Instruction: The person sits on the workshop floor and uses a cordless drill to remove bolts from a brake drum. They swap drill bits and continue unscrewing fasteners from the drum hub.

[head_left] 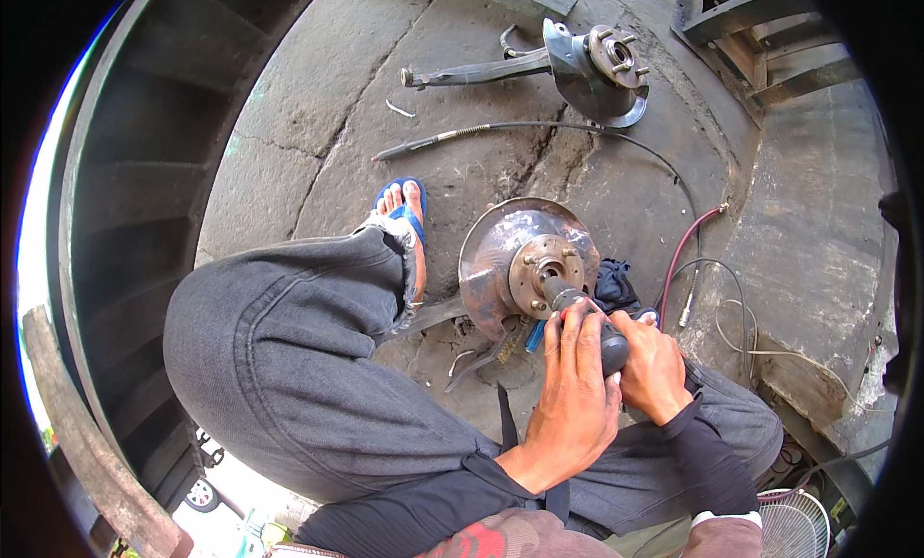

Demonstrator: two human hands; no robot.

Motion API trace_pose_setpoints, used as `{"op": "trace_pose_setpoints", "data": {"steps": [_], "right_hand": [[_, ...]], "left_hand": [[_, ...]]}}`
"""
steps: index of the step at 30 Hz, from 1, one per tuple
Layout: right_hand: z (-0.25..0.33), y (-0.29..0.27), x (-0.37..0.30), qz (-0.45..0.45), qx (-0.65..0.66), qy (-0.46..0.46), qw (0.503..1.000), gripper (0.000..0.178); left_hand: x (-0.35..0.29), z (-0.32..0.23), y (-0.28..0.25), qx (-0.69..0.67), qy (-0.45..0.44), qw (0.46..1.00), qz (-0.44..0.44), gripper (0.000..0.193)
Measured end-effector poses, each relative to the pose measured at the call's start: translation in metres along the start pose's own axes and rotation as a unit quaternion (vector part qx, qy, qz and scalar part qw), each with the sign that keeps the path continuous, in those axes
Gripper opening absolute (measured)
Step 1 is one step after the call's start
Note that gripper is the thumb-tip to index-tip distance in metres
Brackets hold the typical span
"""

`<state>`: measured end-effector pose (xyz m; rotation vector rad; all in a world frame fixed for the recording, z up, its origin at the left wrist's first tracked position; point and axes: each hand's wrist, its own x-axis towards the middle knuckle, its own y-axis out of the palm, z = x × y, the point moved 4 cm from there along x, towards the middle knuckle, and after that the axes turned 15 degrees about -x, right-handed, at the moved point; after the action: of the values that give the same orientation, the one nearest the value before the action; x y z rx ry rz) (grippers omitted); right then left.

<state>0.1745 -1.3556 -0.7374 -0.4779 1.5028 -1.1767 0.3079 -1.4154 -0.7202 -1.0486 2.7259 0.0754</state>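
In the head view, the left hand, fingers close together, and right hand, fingertips hidden, clasp a dark tool pointing into the wheel hub's centre. The hub sits on the concrete floor, left of the right-edge ledge; likely heavy, rigid, perhaps greasy, best held by its flange, not the thin shield.
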Motion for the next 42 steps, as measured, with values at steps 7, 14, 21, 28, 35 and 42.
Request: {"op": "trace_pose_setpoints", "data": {"steps": [7, 14, 21, 28, 35, 42], "right_hand": [[0.001, 0.002, -0.006, -0.007, 0.0, 0.002, 1.0, 0.041], [0.005, 0.007, -0.018, -0.01, -0.025, -0.006, 1.0, 0.04], [0.006, 0.009, -0.025, -0.011, -0.05, -0.023, 0.998, 0.036], [0.008, 0.008, -0.023, 0.002, -0.089, -0.033, 0.995, 0.033], [0.009, 0.008, -0.023, 0.01, -0.086, -0.031, 0.996, 0.035], [0.008, 0.005, -0.021, -0.012, -0.088, -0.05, 0.995, 0.032]], "left_hand": [[-0.005, -0.002, 0.0, 0.001, -0.01, 1.0, -0.026, 0.083], [-0.01, -0.001, -0.008, -0.058, -0.048, 0.997, -0.027, 0.074], [-0.013, 0.007, -0.009, -0.138, -0.089, 0.986, -0.033, 0.05], [-0.018, 0.007, -0.01, -0.084, -0.081, 0.993, -0.029, 0.045], [-0.017, 0.009, -0.01, -0.075, -0.086, 0.993, -0.014, 0.048], [-0.014, 0.005, -0.01, -0.078, -0.087, 0.993, -0.03, 0.047]]}}
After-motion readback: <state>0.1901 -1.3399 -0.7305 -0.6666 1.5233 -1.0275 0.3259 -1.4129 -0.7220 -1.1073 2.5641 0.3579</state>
